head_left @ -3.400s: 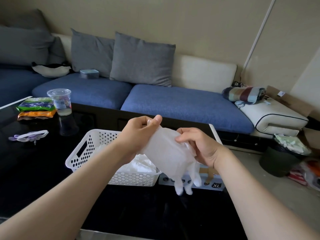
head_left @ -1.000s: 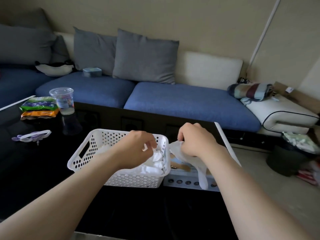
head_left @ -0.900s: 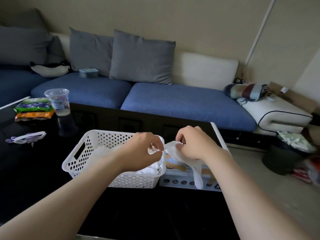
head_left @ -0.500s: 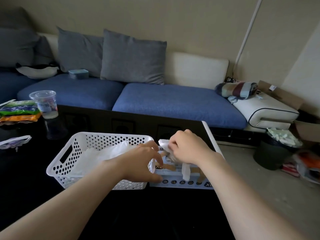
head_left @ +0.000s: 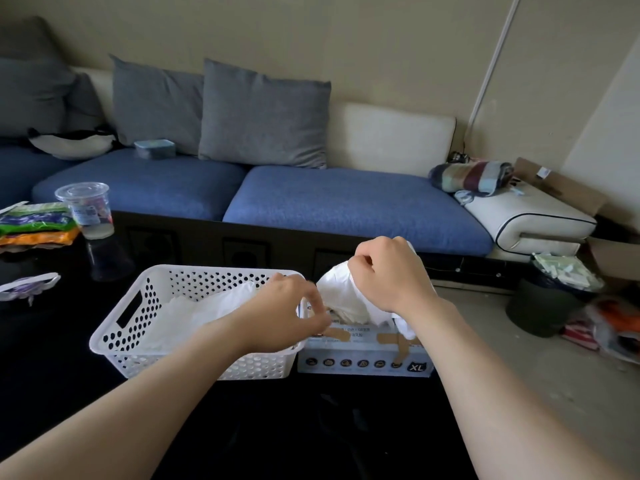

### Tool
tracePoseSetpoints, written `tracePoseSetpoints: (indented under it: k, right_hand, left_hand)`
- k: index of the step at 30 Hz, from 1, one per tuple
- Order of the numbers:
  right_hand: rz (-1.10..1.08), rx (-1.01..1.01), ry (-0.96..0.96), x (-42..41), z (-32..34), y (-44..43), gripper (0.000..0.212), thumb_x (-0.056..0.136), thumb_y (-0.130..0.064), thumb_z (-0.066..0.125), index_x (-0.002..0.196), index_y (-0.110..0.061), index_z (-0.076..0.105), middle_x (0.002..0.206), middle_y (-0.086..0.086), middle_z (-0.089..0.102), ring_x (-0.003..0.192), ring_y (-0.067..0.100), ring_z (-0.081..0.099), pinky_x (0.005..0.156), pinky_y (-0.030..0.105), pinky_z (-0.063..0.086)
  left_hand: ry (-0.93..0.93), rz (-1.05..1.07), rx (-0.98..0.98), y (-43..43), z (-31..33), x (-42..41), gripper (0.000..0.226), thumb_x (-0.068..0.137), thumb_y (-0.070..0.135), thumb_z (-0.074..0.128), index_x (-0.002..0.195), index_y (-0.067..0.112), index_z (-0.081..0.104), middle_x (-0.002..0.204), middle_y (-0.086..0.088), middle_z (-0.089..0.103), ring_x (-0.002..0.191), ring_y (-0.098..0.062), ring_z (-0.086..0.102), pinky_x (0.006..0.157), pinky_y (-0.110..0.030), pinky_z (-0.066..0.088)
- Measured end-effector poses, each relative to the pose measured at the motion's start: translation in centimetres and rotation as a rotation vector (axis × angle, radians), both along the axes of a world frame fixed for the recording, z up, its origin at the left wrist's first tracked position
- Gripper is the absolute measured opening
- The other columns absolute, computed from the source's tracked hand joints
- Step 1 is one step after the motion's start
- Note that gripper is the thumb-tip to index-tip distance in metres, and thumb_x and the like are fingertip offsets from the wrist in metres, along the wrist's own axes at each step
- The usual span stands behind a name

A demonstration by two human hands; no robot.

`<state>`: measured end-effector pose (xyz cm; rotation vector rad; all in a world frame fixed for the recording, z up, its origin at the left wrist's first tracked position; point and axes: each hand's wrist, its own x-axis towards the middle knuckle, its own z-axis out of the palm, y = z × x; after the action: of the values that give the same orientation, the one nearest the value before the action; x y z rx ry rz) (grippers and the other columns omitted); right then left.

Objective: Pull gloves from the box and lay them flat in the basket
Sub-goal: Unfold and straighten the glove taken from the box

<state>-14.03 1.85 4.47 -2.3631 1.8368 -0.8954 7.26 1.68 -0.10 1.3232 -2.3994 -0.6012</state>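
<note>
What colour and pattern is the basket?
White basket, its walls perforated with round holes; the head view shows it.

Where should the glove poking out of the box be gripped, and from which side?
Pinch the bunched top of the glove, coming from above. It stands puffed up out of the opening in the top of the box, so a straight upward pull should clear it. The right hand grips there now.

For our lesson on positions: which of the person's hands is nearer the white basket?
Left. The left hand is over the right rim of the basket; the right hand is past it, above the glove box, holding a glove.
</note>
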Motion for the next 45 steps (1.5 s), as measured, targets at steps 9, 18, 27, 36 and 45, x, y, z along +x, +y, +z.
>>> tracePoseSetpoints:
  k: [9, 18, 27, 36, 45]
  right_hand:
    - [0.099, -0.051, -0.067, 0.4, -0.6, -0.2, 0.041, 0.092, -0.025, 0.051, 0.052, -0.023, 0.043, 0.044, -0.006, 0.035, 0.051, 0.012, 0.047, 0.05, 0.027, 0.029]
    - [-0.006, -0.254, -0.109, 0.8, -1.2, -0.9, 0.019, 0.093, -0.023, 0.061, 0.077, -0.022, 0.071, 0.056, -0.013, 0.055, 0.052, 0.007, 0.05, 0.058, 0.031, 0.05]
    - [-0.139, -0.564, -0.575, 2.1, 0.2, -0.8, 0.017, 0.084, -0.015, 0.055, 0.068, -0.012, 0.05, 0.054, -0.005, 0.046, 0.051, 0.017, 0.041, 0.049, 0.02, 0.028]
    - [-0.093, -0.672, -0.669, 3.2, 1.1, -0.5, 0.013, 0.086, -0.012, 0.063, 0.079, -0.004, 0.056, 0.071, 0.004, 0.066, 0.064, 0.019, 0.057, 0.058, 0.027, 0.042]
    - [-0.046, -0.429, -0.93, 4.6, 2.9, -0.1, 0.021, 0.087, -0.004, 0.068, 0.077, -0.015, 0.053, 0.063, -0.014, 0.051, 0.06, 0.004, 0.048, 0.063, 0.024, 0.041]
  left_hand:
    - [0.348, 0.123, 0.126, -0.6, 0.3, 0.2, 0.011, 0.097, 0.034, 0.072, 0.1, 0.024, 0.075, 0.094, 0.006, 0.076, 0.089, -0.021, 0.072, 0.088, -0.049, 0.059]
    - [0.386, 0.191, 0.097, -0.8, -0.2, 0.2, 0.02, 0.091, 0.038, 0.08, 0.107, 0.029, 0.073, 0.083, 0.005, 0.076, 0.077, -0.019, 0.073, 0.075, -0.032, 0.059]
    - [0.021, 0.079, -0.091, -0.5, -0.9, -1.3, 0.014, 0.098, 0.048, 0.068, 0.091, 0.037, 0.072, 0.099, 0.013, 0.064, 0.101, -0.016, 0.056, 0.093, -0.041, 0.05]
    - [0.04, 0.061, 0.177, 0.0, 1.0, -0.9, 0.065, 0.087, 0.039, 0.068, 0.15, 0.039, 0.048, 0.146, 0.008, 0.036, 0.12, -0.01, 0.052, 0.104, -0.033, 0.045]
    - [0.786, 0.177, 0.38, 0.0, 2.9, -0.9, 0.062, 0.095, 0.071, 0.033, 0.125, 0.034, 0.073, 0.122, 0.008, 0.074, 0.111, -0.016, 0.066, 0.096, -0.044, 0.047]
